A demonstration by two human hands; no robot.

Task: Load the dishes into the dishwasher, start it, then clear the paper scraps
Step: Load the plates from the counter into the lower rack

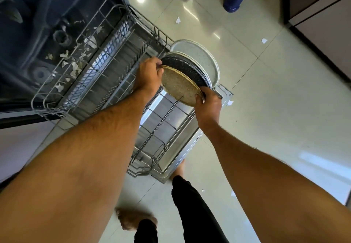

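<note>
Both hands are on the tan speckled plate (180, 86), which stands tilted on edge at the far end of the lower rack (163, 127). The left hand (149, 76) has its fingers curled over the plate's upper-left rim; the right hand (208, 103) pinches the lower-right rim, thumb on the face. Just behind it stand a black speckled plate (187, 70) and two pale plates (203, 56), all upright and close together in the same row. The rack's wire tines (171, 108) rise right in front of the tan plate. The rack sits out over the open dishwasher door (191, 134). To the left, the upper rack (85, 62) is pulled out, with paper scraps (74, 68) littered beneath it. More scraps (264, 40) dot the tiled floor (266, 100), and a blue stool leg (233, 1) stands beyond.
</note>
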